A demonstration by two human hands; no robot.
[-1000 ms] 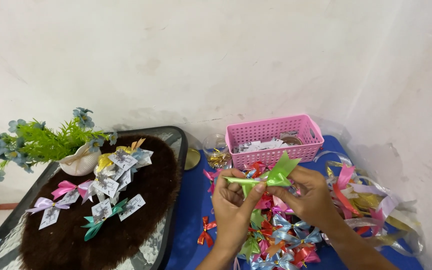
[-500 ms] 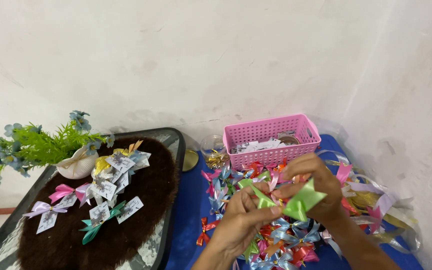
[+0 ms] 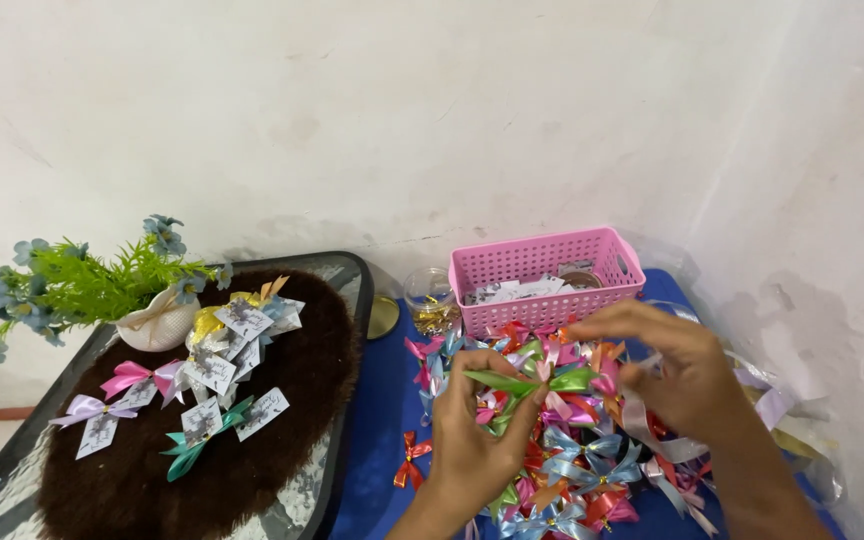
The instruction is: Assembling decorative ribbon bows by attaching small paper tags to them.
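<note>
Head view. Left hand (image 3: 474,440) pinches a green ribbon bow (image 3: 532,382) at its centre between thumb and fingertips, above a heap of coloured bows (image 3: 562,470) on the blue surface (image 3: 377,420). Right hand (image 3: 677,375), fingers curled and just beside the bow's right loop, touches pale ribbon; whether it grips cannot be told. Pink basket (image 3: 547,275) stands behind; the wall (image 3: 802,200) closes in at right; glass tray (image 3: 352,290) lies left

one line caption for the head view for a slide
Left hand pinches a green ribbon bow above a pile of coloured bows; right hand beside it, pink basket behind.
</note>
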